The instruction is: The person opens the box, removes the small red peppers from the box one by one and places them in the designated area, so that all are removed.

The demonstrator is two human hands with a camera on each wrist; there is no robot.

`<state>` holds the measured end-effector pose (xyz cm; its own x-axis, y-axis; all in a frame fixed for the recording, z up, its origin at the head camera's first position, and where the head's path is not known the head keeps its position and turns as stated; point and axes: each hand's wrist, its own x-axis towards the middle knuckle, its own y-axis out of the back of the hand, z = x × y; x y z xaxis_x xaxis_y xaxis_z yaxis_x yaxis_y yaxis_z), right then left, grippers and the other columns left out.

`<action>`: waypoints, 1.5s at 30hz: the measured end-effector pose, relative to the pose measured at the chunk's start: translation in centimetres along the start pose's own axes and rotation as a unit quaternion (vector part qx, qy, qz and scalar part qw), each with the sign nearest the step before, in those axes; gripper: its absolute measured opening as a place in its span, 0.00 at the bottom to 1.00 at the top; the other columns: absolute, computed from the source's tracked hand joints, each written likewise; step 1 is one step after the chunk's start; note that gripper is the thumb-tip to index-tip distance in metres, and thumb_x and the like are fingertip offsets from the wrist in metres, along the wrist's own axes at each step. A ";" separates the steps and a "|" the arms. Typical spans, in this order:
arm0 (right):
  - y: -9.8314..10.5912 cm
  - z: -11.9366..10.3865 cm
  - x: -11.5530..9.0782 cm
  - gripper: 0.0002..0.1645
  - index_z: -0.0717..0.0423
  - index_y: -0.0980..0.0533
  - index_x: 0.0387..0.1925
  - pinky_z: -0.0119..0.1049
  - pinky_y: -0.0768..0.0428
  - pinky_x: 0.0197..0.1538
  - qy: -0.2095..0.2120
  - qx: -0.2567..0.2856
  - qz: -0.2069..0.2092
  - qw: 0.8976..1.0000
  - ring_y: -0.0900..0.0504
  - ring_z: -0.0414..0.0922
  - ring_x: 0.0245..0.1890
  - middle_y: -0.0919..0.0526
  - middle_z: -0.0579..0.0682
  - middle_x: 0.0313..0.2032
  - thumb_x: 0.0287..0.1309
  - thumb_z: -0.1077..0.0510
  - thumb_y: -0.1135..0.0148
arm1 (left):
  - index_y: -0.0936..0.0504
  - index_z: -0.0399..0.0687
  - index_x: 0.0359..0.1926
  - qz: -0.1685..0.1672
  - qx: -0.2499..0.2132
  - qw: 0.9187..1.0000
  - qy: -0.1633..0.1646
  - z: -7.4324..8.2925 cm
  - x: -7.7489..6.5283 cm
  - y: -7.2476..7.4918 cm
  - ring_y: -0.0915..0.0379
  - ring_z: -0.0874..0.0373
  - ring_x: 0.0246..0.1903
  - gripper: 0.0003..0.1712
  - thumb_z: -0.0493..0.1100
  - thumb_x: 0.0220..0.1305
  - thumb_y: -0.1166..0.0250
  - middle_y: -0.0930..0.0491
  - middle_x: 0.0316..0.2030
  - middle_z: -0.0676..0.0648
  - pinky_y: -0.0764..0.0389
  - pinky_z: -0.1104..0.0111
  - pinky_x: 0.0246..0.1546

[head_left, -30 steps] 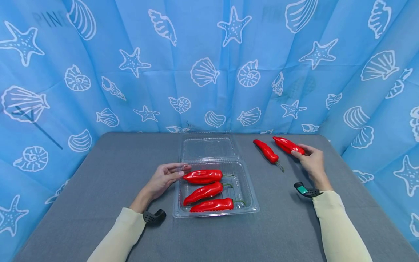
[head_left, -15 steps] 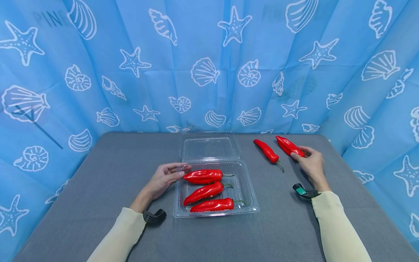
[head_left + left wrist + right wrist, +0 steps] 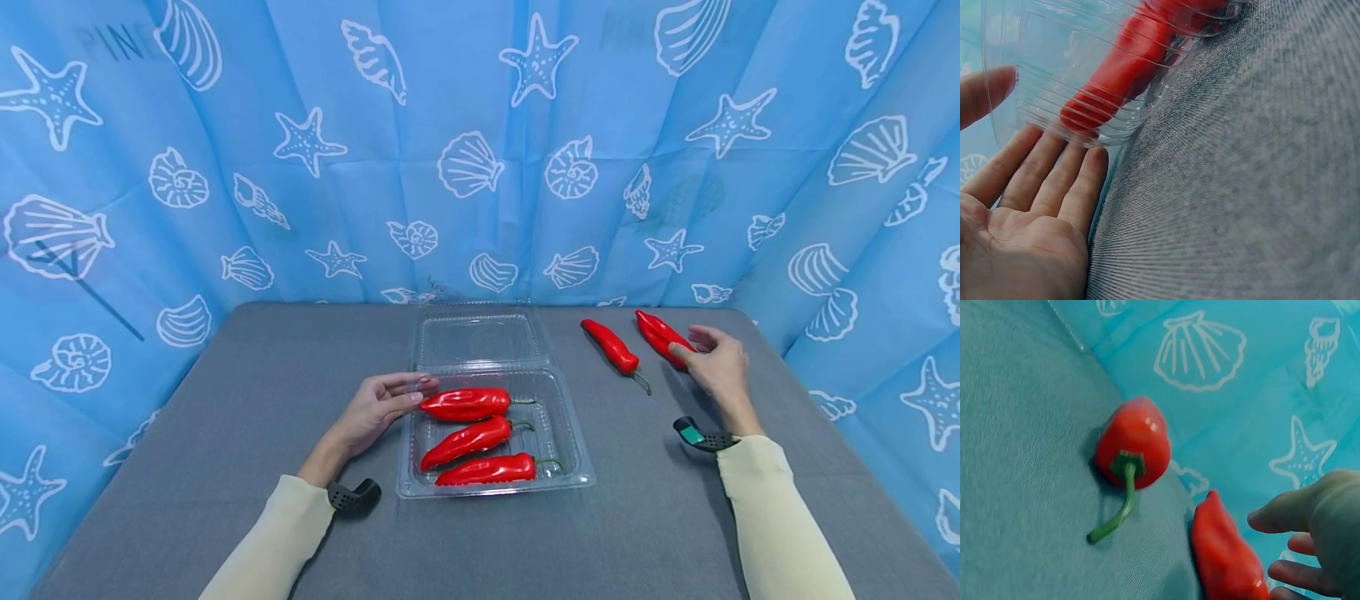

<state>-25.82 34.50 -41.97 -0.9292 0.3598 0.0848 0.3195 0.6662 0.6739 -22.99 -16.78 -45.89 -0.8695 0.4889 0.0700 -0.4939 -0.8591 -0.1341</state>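
Note:
My left hand [image 3: 382,408] touches the left wall of a clear plastic clamshell box [image 3: 570,450], its fingers straight in the left wrist view, where the box [image 3: 1035,37] is tilted by the camera angle. Inside lie three red peppers, the rear one [image 3: 468,404], the middle one [image 3: 468,442] and the front one [image 3: 487,470], stems pointing right. Over at the right, my right hand [image 3: 718,365] is beside a red pepper [image 3: 662,333] on the table. Thumb and fingers are spread apart there, and the right wrist view shows them off the pepper [image 3: 1225,556].
Another red pepper [image 3: 611,346] with a green stem lies left of the right hand. The box's lid [image 3: 480,337] is folded back toward the curtain [image 3: 480,225]. A grey cloth [image 3: 630,517] covers the table [image 3: 247,367].
My right hand shifts the outer pepper slightly right and steepens its angle, then its fingers loosen and come off it. The left hand and box stay put.

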 end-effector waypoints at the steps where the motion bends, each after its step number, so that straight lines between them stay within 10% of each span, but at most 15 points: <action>1: 0.1 -0.3 -0.1 0.37 0.67 0.34 0.71 0.61 0.27 0.63 0.009 -0.003 0.002 1.000 0.31 0.66 0.64 0.29 0.69 0.65 0.70 0.48 0.40 | 0.32 0.25 0.67 0.000 0.000 1.000 0.000 0.0 0.0 0.0 0.27 0.49 0.65 0.29 0.35 0.70 0.38 0.29 0.65 0.28 0.24 0.65 0.61; 13: -0.6 -4.9 -2.3 0.36 0.64 0.30 0.68 0.61 0.25 0.58 0.130 0.005 -0.018 0.991 0.28 0.66 0.61 0.25 0.69 0.62 0.66 0.50 0.34 | 0.32 0.25 0.68 0.001 0.005 1.000 0.001 0.0 0.0 0.0 0.27 0.49 0.64 0.29 0.36 0.71 0.38 0.29 0.65 0.28 0.24 0.65 0.61; 26: -4.9 -10.2 -6.4 0.30 0.62 0.23 0.61 0.61 0.23 0.59 0.271 0.074 -0.160 0.946 0.22 0.62 0.57 0.19 0.61 0.58 0.58 0.59 0.27 | 0.32 0.26 0.68 0.004 0.007 1.000 0.009 0.1 0.0 0.0 0.28 0.47 0.65 0.30 0.37 0.71 0.38 0.28 0.65 0.30 0.25 0.65 0.62; 31: -5.8 -11.7 -8.3 0.31 0.61 0.23 0.61 0.63 0.23 0.57 0.304 0.102 -0.242 0.916 0.20 0.62 0.53 0.18 0.58 0.56 0.57 0.59 0.26 | 0.32 0.26 0.68 0.005 0.008 1.000 0.008 0.2 -0.1 -0.1 0.27 0.47 0.65 0.30 0.37 0.71 0.38 0.28 0.65 0.30 0.24 0.65 0.62; 38: -7.1 -12.5 -10.2 0.29 0.61 0.25 0.63 0.60 0.22 0.58 0.331 0.122 -0.404 0.844 0.20 0.60 0.55 0.18 0.58 0.57 0.62 0.57 0.30 | 0.32 0.26 0.68 0.006 0.011 1.000 0.009 0.1 -0.1 -0.1 0.28 0.47 0.65 0.29 0.36 0.71 0.38 0.28 0.65 0.30 0.25 0.65 0.62; 45: -8.3 -13.0 -11.6 0.30 0.63 0.26 0.65 0.58 0.23 0.61 0.313 0.131 -0.489 0.804 0.21 0.55 0.58 0.19 0.57 0.59 0.64 0.56 0.32 | 0.31 0.27 0.68 0.010 0.007 1.000 0.013 0.2 0.0 -0.1 0.28 0.48 0.65 0.29 0.36 0.71 0.38 0.27 0.65 0.30 0.24 0.65 0.62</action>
<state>-20.14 16.30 -39.02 -0.6456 -0.7635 0.0170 -0.6681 0.5754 0.4718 -22.91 -16.71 -45.70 -0.8787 0.4754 0.0427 -0.4769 -0.8706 -0.1211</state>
